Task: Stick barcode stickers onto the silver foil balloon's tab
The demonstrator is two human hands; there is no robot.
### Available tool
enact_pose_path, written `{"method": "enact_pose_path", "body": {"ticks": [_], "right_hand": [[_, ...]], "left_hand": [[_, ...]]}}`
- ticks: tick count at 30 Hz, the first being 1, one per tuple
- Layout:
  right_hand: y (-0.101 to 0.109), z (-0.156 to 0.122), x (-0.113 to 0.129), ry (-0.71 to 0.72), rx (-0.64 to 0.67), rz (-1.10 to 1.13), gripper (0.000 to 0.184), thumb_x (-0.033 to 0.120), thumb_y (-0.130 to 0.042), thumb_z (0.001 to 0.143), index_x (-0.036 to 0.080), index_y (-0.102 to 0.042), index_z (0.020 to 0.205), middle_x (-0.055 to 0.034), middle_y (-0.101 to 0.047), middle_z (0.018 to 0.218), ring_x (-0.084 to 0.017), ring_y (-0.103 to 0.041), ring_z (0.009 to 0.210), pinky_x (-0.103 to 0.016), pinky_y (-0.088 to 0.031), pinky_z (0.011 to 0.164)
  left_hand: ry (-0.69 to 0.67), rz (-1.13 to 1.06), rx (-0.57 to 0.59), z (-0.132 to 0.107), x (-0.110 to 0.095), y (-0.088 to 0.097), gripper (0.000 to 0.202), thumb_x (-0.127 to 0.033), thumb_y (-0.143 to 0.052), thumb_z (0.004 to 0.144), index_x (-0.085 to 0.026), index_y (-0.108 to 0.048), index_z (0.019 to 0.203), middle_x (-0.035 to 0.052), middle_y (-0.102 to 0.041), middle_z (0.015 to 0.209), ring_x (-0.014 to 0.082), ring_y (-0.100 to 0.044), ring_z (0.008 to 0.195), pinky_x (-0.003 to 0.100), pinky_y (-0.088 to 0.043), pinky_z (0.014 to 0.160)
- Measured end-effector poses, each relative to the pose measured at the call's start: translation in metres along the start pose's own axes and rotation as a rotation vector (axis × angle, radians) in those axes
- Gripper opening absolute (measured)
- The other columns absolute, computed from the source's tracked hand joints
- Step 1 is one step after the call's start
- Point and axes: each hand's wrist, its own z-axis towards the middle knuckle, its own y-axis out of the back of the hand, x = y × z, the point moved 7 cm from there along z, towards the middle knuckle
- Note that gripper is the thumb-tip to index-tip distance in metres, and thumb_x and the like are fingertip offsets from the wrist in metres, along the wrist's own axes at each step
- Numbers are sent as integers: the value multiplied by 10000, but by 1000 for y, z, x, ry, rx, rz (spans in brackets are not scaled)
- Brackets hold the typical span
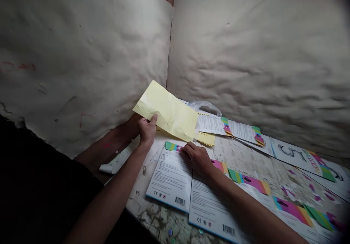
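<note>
Left hand point(147, 129) is pinching the yellow sheet point(168, 114) above the table's point(246, 160) left edge while the right hand point(198, 158), fingers together, is pressing a card point(171, 178) down there, so pinning it flat seems smart imo.

The paper sheet point(166, 113) is plain pale yellow. The packaging card point(171, 176) is white with grey print, a black barcode, a blue lower edge and a green, yellow and pink striped top. The numeral card point(296, 153) shows black outlines on white. The tabletop point(246, 160) is mottled cream with dark stains. The wall covering point(82, 54) is beige with red marks.
</note>
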Motion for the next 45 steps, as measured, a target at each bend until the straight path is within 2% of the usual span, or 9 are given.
{"method": "enact_pose_path", "body": {"ticks": [9, 19, 26, 29, 34, 36, 40, 43, 45], "right_hand": [[-11, -3, 0, 19, 39, -56, 272, 293, -421, 989, 180, -658, 919, -45, -649, 850, -132, -570, 715, -244, -311, 589], [5, 3, 22, -4, 326, -70, 269, 360, -430, 962, 223, -654, 906, -50, -633, 931, -168, -551, 768, -280, -293, 580], [13, -7, 31, -71, 383, 107, 205, 362, -511, 915, 239, -669, 961, -66, -649, 1156, -241, -600, 990, -313, -444, 717], [26, -12, 12, -235, 263, 420, 237, 375, -526, 909, 240, -708, 981, -63, -664, 1184, -250, -590, 1119, -350, -471, 872], [73, -50, -53, -727, -276, 829, 421, 483, -590, 861, 218, -627, 1185, -88, -658, 1205, -245, -626, 1082, -409, -485, 950], [81, -69, -67, -852, -401, 973, 504, 510, -622, 835, 236, -560, 1253, -98, -619, 1264, -254, -620, 1107, -436, -488, 963], [71, -88, -65, -1006, -379, 1278, 545, 556, -640, 809, 273, -498, 1253, -135, -589, 1288, -289, -665, 1030, -487, -554, 865], [65, -81, -51, -912, -291, 1496, 434, 581, -548, 860, 237, -542, 1124, -143, -620, 1220, -281, -672, 1015, -475, -574, 834], [73, -82, -55, -874, -390, 1529, 358, 533, -589, 851, 223, -574, 1030, -108, -662, 1115, -230, -696, 924, -417, -581, 830]], "left_hand": [[-1, -57, -33, 3, -2, -1, 336, -378, -787, 612, -121, -577, 665, 31, -630, 653, 185, -632, 674, 251, -509, 582], [50, -135, 21, 1, 0, -2, 317, -335, -810, 596, -102, -630, 714, 67, -676, 724, 214, -655, 752, 267, -528, 628], [163, -261, 115, -5, 2, -13, 371, -307, -832, 565, -98, -646, 808, 98, -696, 867, 217, -664, 785, 308, -542, 670], [235, -328, 200, -14, 0, -23, 379, -277, -834, 544, -109, -650, 829, 91, -699, 892, 223, -669, 808, 322, -548, 685], [263, -437, 353, -35, -22, -39, 366, -245, -815, 558, -162, -657, 877, 39, -700, 939, 204, -666, 852, 293, -548, 693], [243, -478, 413, -50, -38, -44, 333, -222, -804, 573, -171, -661, 870, 25, -700, 924, 193, -666, 868, 284, -547, 722], [265, -572, 466, -96, -66, -57, 338, -181, -797, 584, -188, -681, 901, 3, -714, 888, 157, -673, 860, 243, -532, 785], [367, -638, 565, -141, -79, -77, 351, -195, -777, 641, -190, -684, 980, 25, -720, 948, 185, -663, 953, 252, -522, 829], [437, -690, 596, -164, -81, -90, 387, -217, -763, 675, -195, -672, 1050, 39, -716, 1004, 214, -643, 1030, 278, -515, 871]]}}
